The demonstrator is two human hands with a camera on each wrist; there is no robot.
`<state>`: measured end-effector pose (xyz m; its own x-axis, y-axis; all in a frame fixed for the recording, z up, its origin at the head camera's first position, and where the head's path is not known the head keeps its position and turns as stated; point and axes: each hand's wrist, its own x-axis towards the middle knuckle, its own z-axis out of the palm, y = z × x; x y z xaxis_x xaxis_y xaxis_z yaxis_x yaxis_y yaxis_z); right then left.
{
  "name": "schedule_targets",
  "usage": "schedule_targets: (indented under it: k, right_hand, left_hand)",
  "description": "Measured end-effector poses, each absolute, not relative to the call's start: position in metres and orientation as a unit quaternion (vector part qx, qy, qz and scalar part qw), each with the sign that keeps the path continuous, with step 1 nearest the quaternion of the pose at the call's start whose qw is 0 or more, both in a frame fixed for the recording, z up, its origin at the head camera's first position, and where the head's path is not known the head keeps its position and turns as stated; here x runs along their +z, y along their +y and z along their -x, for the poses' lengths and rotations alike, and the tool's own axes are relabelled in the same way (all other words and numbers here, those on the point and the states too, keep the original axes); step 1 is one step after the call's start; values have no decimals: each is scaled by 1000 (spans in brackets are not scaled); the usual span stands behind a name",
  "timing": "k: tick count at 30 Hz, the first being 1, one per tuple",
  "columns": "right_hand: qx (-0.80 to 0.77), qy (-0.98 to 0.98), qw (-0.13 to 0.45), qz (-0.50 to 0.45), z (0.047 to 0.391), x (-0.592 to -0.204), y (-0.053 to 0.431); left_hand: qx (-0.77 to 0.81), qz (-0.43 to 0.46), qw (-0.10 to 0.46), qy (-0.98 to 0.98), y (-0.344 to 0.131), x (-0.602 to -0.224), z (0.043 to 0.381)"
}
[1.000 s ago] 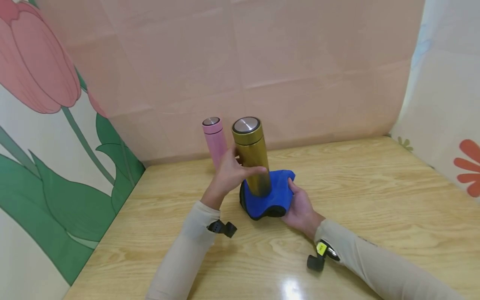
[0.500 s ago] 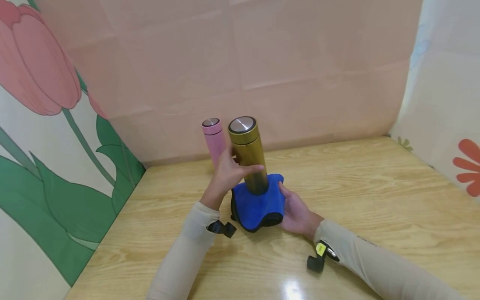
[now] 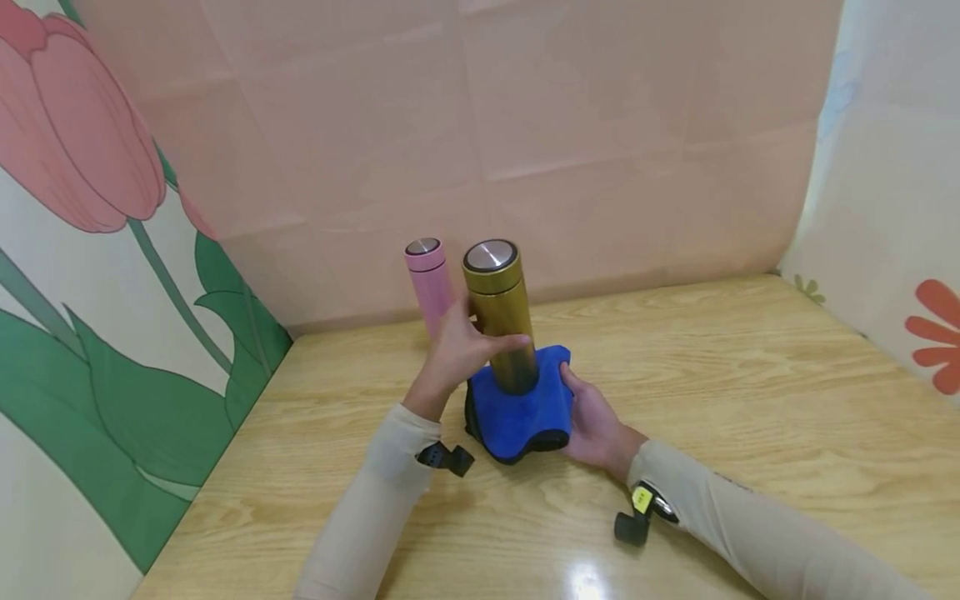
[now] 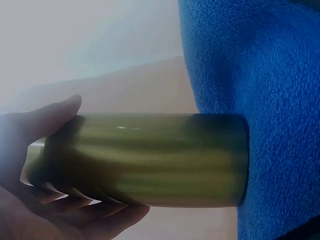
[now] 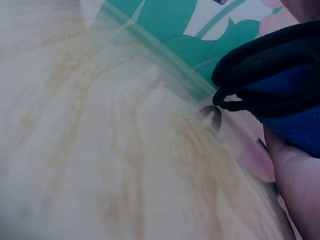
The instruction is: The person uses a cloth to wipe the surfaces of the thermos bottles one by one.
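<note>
A gold thermos bottle [image 3: 504, 312] with a silver-topped lid stands slightly tilted, its base against a blue towel [image 3: 517, 421] with black edging. My left hand [image 3: 453, 350] grips the bottle's side, thumb across the front; the left wrist view shows the fingers curled round the gold thermos bottle [image 4: 165, 160] and the base pressed to the fuzzy blue towel [image 4: 280, 100]. My right hand [image 3: 596, 425] holds the towel from its right side and below, thumb on the edge. Its other fingers are hidden under the cloth. In the right wrist view, the towel [image 5: 295, 130] hangs in folds over the palm.
Behind my left hand, a pink thermos bottle [image 3: 431, 287] stands upright near the back of the wood-grain table [image 3: 720, 350]. A pink backdrop [image 3: 600, 150] closes off the rear. Flower-printed panels [image 3: 75, 400] flank both sides.
The blue towel has shifted left and a little down under the bottle, mostly in the first half second. The bottle's top swayed left, then back right. Both hands keep their holds.
</note>
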<state>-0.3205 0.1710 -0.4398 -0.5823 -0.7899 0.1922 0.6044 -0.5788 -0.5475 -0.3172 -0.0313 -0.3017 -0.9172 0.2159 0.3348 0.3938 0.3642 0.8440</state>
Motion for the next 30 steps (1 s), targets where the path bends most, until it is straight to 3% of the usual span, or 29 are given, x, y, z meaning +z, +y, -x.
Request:
schedule_targets:
  k: [7,18,30]
  right_hand:
    - [-880,244,373,167,319,-435,171]
    - [-937,259,235,14,319,-434,174]
    - [-940,256,225,-2,322,-434,173]
  left_hand:
    - [-508,178,74,-839,-31,-303,317]
    - [-479,185,66,-856,-27,-306,317]
    - [-477,191,61,-856,-27,-307,318]
